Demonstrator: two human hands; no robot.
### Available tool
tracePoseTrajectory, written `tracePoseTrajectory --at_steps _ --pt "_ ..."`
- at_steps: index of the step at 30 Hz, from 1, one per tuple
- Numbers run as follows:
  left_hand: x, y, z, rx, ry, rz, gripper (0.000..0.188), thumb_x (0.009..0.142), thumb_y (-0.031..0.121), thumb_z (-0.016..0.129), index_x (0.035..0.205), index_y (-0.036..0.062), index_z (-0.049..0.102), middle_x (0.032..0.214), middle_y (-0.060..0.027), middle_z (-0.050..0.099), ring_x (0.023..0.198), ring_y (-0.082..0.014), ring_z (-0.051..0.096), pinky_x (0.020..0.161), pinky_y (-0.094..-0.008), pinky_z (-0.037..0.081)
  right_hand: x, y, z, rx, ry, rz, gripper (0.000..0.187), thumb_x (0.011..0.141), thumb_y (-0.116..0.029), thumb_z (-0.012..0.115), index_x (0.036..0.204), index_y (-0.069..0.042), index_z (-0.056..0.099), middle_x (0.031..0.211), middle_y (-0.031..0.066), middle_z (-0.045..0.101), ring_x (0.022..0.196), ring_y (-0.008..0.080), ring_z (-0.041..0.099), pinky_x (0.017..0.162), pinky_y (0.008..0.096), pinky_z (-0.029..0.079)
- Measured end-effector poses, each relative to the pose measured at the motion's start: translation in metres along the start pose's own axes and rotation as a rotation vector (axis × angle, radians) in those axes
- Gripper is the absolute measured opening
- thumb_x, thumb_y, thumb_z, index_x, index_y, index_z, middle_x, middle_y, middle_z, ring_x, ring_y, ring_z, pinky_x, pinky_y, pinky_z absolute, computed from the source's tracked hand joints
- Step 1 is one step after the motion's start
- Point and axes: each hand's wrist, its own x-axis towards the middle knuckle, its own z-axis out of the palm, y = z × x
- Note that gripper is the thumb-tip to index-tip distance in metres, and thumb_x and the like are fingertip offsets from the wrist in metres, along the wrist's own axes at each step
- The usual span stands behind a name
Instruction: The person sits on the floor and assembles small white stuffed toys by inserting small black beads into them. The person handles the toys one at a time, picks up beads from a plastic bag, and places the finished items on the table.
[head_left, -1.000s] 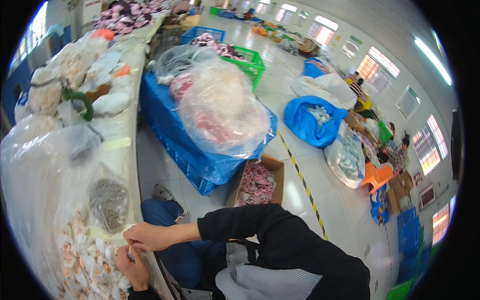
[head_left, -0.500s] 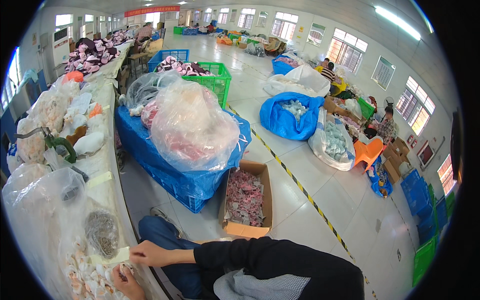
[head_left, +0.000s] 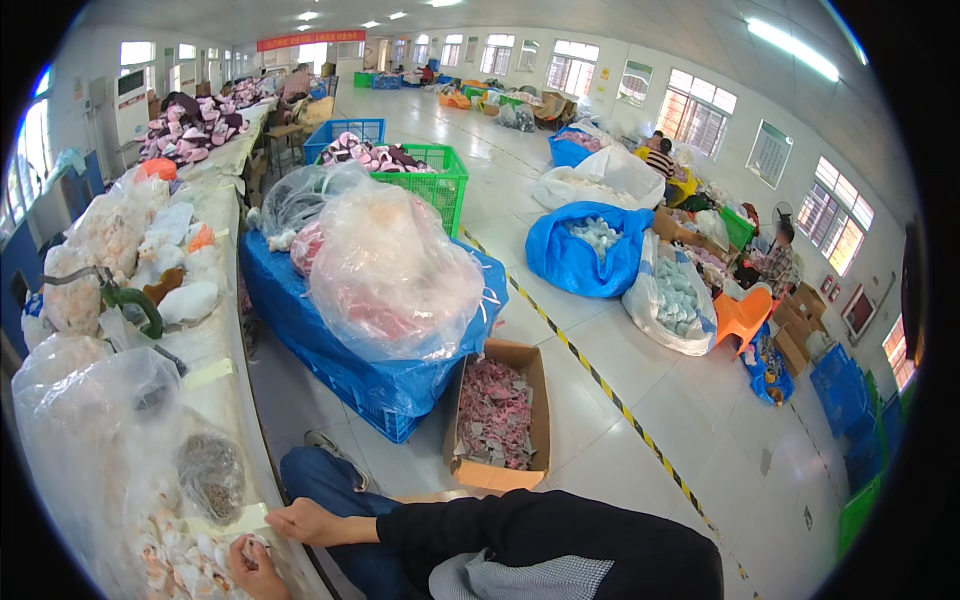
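Note:
My left hand (head_left: 257, 573) is closed around a small white plush piece (head_left: 259, 542) at the table's edge, over a heap of similar white and orange plush pieces (head_left: 178, 548). Just above it and to the right is my right hand (head_left: 308, 522), its fingers pinched together. Whatever those fingers hold, if anything, is too small to make out. Beyond the heap, a clear bag of small brownish bits (head_left: 210, 478) lies on the table. A large, crumpled clear plastic bag (head_left: 85, 410) stands to the left of it.
A long worktable (head_left: 215, 400) runs away on the left, bearing a green clamp-like tool (head_left: 135, 305) and plush parts. On the floor stand a cardboard box (head_left: 541, 420) of pink scraps and a blue-covered crate stack (head_left: 340, 375) topped with a bulging clear bag (head_left: 390, 265). Co-workers sit far right.
The whole view has tipped slightly, so the scene sits a little lower and further right. My hands stay close together at the table's edge, the left one still around the plush piece.

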Motion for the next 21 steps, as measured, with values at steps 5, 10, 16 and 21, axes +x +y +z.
tracePoseTrajectory --at_steps 5,10,16,21 --pt "-0.009 -0.002 0.000 -0.398 -0.052 -0.279 0.028 0.101 0.019 0.068 0.116 -0.0038 0.069 0.102 -0.0121 0.071 0.087 -0.0195 0.066 0.078 -0.0320 0.053 -0.016 0.004 -0.002 -0.014 0.021 -0.086 0.036 0.107 -0.032 0.052 0.085 -0.004 0.059 0.067 0.0230 0.052 0.065 0.0464 0.055 0.056 0.0499 0.040" --pt "-0.001 0.031 -0.012 -0.493 -0.080 -0.377 0.029 0.101 0.015 0.068 0.123 -0.0042 0.066 0.106 -0.0130 0.070 0.093 -0.0210 0.068 0.084 -0.0326 0.054 -0.008 -0.011 -0.001 -0.106 0.009 -0.029 0.033 0.103 -0.036 0.059 0.086 -0.007 0.063 0.066 0.0183 0.060 0.063 0.0410 0.060 0.056 0.0462 0.044" --pt "0.010 0.044 -0.018 -0.498 -0.078 -0.249 0.014 0.096 0.002 0.068 0.110 0.0005 0.071 0.082 0.0032 0.056 0.060 -0.0013 0.044 0.049 -0.0206 0.030 0.026 -0.056 -0.013 0.178 -0.133 0.142 0.042 0.095 -0.044 0.072 0.106 -0.004 0.067 0.084 0.0119 0.064 0.075 0.0213 0.064 0.067 0.0354 0.050" --pt "0.013 0.055 -0.036 -0.726 -0.096 -0.502 0.063 0.089 0.004 0.073 0.146 0.0033 0.046 0.103 -0.0029 0.060 0.065 -0.0007 0.049 0.053 -0.0170 0.036 0.042 -0.062 -0.006 0.380 -0.228 0.443 0.032 0.096 -0.033 0.075 0.096 -0.002 0.067 0.068 0.0031 0.062 0.067 0.0056 0.055 0.060 0.0268 0.046"
